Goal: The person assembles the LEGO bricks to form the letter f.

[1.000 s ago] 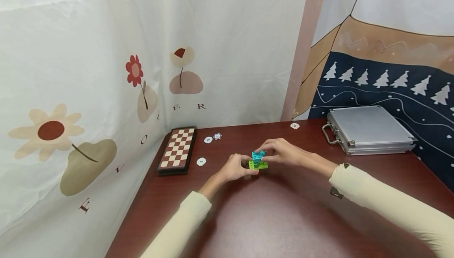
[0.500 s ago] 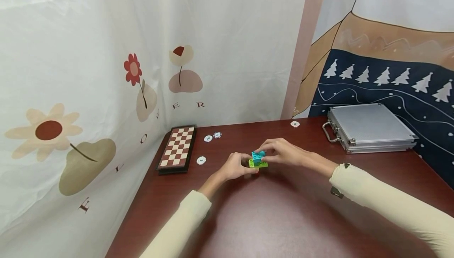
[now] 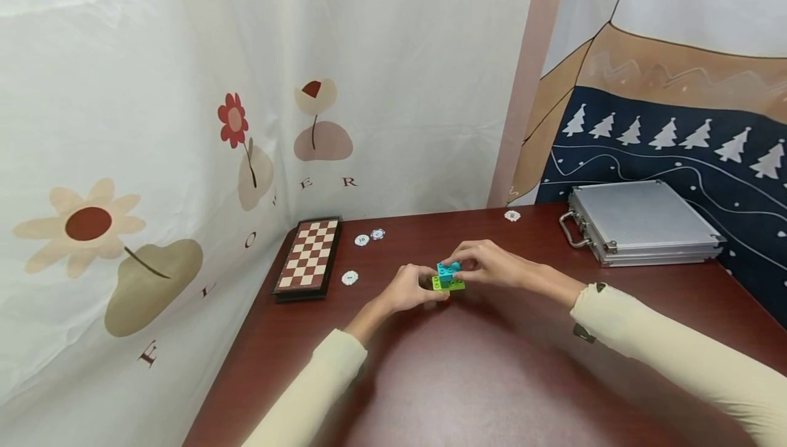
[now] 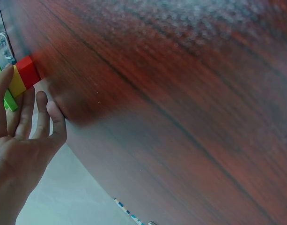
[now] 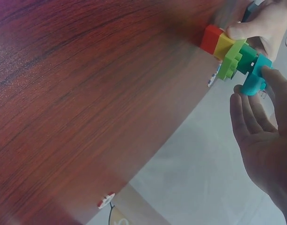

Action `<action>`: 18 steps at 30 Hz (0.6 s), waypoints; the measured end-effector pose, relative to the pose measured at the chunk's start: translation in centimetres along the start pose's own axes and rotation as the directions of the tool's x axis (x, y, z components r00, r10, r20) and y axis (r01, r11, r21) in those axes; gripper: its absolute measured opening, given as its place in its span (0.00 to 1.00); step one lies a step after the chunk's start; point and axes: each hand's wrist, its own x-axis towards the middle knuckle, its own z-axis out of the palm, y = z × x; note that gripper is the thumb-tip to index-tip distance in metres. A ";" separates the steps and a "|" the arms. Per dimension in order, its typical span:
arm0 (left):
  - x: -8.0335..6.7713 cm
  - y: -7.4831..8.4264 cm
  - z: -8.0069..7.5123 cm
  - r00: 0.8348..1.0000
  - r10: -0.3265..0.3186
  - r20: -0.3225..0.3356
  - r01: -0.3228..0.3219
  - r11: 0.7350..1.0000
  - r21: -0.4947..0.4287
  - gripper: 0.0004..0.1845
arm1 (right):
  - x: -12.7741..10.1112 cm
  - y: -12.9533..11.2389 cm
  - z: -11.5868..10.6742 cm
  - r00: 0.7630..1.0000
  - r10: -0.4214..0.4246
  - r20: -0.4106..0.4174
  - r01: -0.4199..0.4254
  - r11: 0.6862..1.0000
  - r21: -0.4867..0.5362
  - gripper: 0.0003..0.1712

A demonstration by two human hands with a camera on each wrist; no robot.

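Building bricks form a small tower between the two hands. From the table up come a red brick [image 5: 211, 39], a yellow brick [image 5: 224, 46], a wider lime green brick [image 5: 231, 60] and a dark green brick [image 5: 246, 58]. My left hand [image 3: 406, 288] grips this tower low down, its thumb by the yellow brick. On top is a turquoise brick [image 5: 255, 77] with a rounded end, pinched between thumb and fingers of my right hand [image 3: 492, 264]. It sits right at the dark green brick's upper side. In the left wrist view, the left fingers hide part of the tower.
A folded chessboard [image 3: 307, 255] lies at the back left of the dark red table [image 3: 492, 378]. Several poker chips lie about, one chip [image 3: 349, 277] near the left hand, another [image 3: 512, 215] at the far edge. A silver case [image 3: 645, 218] stands back right, by the curtains.
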 end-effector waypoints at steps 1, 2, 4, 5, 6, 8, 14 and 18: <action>0.0 0.0 0.0 1.000 0.000 0.000 0.000 1.000 0.000 0.22 | 0.0 0.0 0.0 1.000 0.003 0.001 -0.003 1.000 0.001 0.19; 0.0 0.0 0.0 1.000 -0.002 0.001 0.002 1.000 0.004 0.21 | 0.0 0.1 0.0 1.000 0.005 0.002 -0.005 1.000 0.002 0.19; 0.0 0.1 0.0 1.000 -0.005 0.001 0.005 1.000 0.006 0.21 | -0.1 0.1 0.0 1.000 0.005 0.002 -0.005 1.000 0.006 0.19; 0.0 0.1 0.0 1.000 -0.006 0.001 0.006 1.000 0.008 0.21 | -0.1 0.2 0.1 1.000 0.004 0.002 -0.004 1.000 0.008 0.19; 0.0 0.1 0.0 1.000 -0.007 0.001 0.007 1.000 0.010 0.21 | -0.1 0.2 0.1 1.000 0.004 0.001 -0.004 1.000 0.010 0.19; -0.1 0.1 0.0 1.000 -0.008 0.002 0.008 1.000 0.011 0.21 | -0.1 0.2 0.1 1.000 0.000 -0.001 0.000 1.000 0.011 0.19; -0.1 0.1 0.0 1.000 0.003 0.001 -0.003 1.000 0.008 0.20 | 0.1 0.1 0.2 1.000 -0.021 -0.010 0.021 1.000 -0.005 0.19; 0.0 0.1 0.1 1.000 0.006 0.004 -0.006 1.000 0.011 0.19 | 0.1 0.1 0.2 0.999 -0.034 -0.015 0.034 0.999 -0.003 0.19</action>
